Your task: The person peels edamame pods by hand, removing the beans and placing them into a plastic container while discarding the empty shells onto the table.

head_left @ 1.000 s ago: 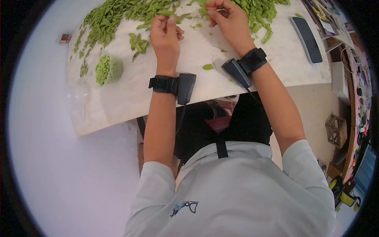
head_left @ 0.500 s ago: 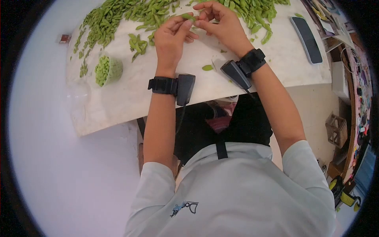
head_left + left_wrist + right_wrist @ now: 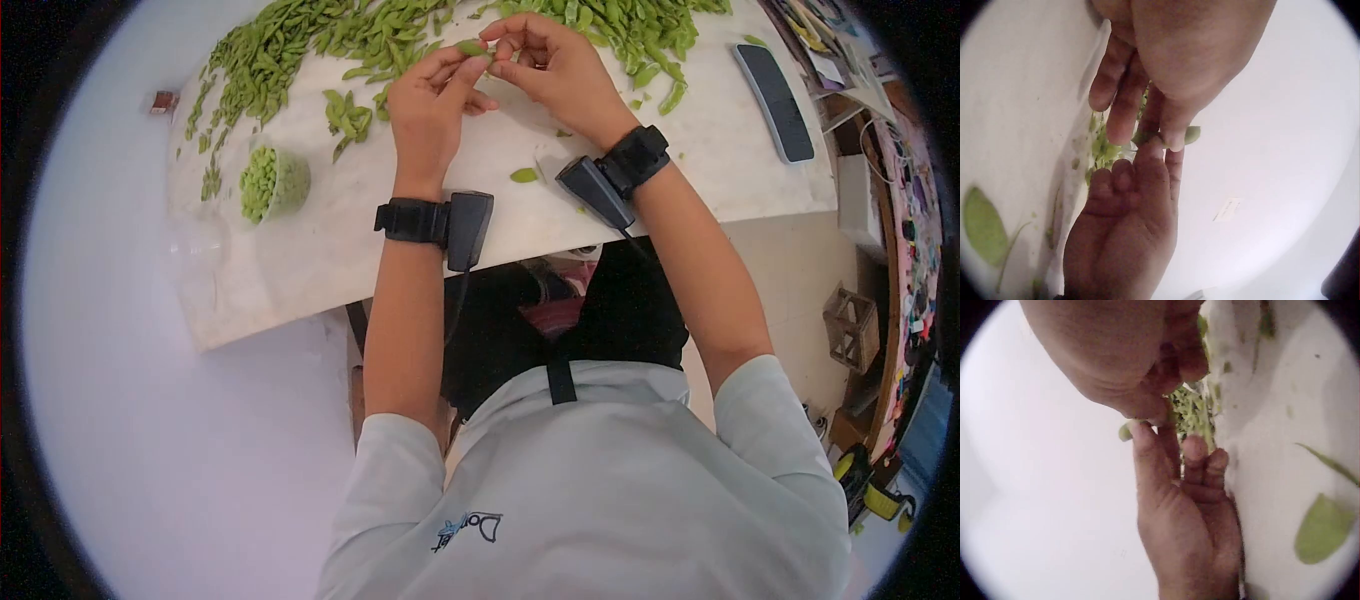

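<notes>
In the head view, the left hand [image 3: 428, 112] pinches a green pod [image 3: 472, 47] between thumb and fingers. The right hand [image 3: 572, 82] meets it there, thumb and forefinger pinching the pod's near end. One pod end [image 3: 1193, 134] sticks out past the fingertips in the left wrist view, with the left hand [image 3: 1191, 44] above and the right hand [image 3: 1122, 231] below. From the right wrist, the pod tip [image 3: 1125, 432] shows beside the left thumb; fingers cover the rest. Piled pods [image 3: 265, 60] lie beyond the hands.
A cup of shelled green beans [image 3: 292, 180] stands at the left on the pale tabletop [image 3: 300, 270]. More pods [image 3: 640, 35] are heaped at the back right, a small cluster [image 3: 347, 118] lies by the left hand, and a phone [image 3: 775, 103] rests at the right.
From one second ago, both hands have come together, the right moving left and the left moving slightly right and down. Since half a second ago they have barely shifted, with the pod still between them.
</notes>
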`<action>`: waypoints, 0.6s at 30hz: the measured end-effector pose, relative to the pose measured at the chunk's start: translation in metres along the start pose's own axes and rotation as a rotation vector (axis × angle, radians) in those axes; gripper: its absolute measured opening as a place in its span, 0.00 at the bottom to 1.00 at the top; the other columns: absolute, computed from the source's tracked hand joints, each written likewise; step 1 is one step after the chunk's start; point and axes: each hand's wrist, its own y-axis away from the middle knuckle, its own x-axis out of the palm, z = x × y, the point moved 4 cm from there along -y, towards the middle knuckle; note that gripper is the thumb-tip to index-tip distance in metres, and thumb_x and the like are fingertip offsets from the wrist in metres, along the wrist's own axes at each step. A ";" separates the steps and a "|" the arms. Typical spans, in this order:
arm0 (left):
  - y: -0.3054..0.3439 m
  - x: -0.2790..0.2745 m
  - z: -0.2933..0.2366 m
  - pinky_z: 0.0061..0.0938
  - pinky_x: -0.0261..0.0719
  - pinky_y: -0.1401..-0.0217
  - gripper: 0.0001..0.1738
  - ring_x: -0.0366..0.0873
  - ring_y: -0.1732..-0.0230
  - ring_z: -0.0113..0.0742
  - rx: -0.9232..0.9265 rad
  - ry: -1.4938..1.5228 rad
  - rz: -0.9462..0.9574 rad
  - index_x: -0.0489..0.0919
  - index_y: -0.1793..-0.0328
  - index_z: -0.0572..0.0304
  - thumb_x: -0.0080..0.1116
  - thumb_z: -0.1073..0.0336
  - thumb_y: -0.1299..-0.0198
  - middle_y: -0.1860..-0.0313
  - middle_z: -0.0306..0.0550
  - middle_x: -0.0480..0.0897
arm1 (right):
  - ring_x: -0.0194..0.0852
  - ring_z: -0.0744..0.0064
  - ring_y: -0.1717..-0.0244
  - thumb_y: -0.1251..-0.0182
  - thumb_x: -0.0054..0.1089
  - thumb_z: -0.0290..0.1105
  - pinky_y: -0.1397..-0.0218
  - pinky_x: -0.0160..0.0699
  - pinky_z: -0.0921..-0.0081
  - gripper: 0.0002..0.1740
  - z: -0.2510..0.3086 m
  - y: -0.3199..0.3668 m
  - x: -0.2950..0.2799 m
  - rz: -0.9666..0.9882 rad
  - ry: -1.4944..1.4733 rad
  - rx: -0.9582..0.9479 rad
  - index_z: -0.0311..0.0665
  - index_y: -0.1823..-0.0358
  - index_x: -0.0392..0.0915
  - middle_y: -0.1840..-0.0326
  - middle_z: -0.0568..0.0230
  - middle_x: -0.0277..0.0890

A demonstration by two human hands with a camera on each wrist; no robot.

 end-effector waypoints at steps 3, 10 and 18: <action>0.000 -0.002 -0.001 0.20 0.78 0.75 0.13 0.81 0.79 0.31 0.010 -0.002 -0.001 0.79 0.52 0.70 0.59 0.68 0.39 0.69 0.47 0.83 | 0.66 0.83 0.75 0.44 0.65 0.29 0.68 0.69 0.84 0.17 0.003 -0.001 0.003 0.008 0.106 -0.025 0.40 0.51 0.77 0.73 0.75 0.72; 0.001 0.004 -0.006 0.19 0.78 0.74 0.12 0.80 0.78 0.29 -0.011 -0.005 0.045 0.80 0.52 0.68 0.60 0.70 0.41 0.66 0.46 0.83 | 0.69 0.83 0.73 0.46 0.64 0.24 0.66 0.72 0.83 0.17 0.004 0.001 0.000 -0.069 0.038 -0.010 0.38 0.52 0.77 0.73 0.74 0.72; 0.002 0.000 -0.007 0.18 0.73 0.75 0.11 0.75 0.79 0.25 0.007 0.010 0.068 0.80 0.54 0.67 0.62 0.70 0.42 0.67 0.44 0.82 | 0.70 0.85 0.71 0.47 0.66 0.25 0.63 0.74 0.84 0.16 0.005 0.002 0.003 -0.061 -0.009 -0.029 0.38 0.55 0.78 0.73 0.74 0.72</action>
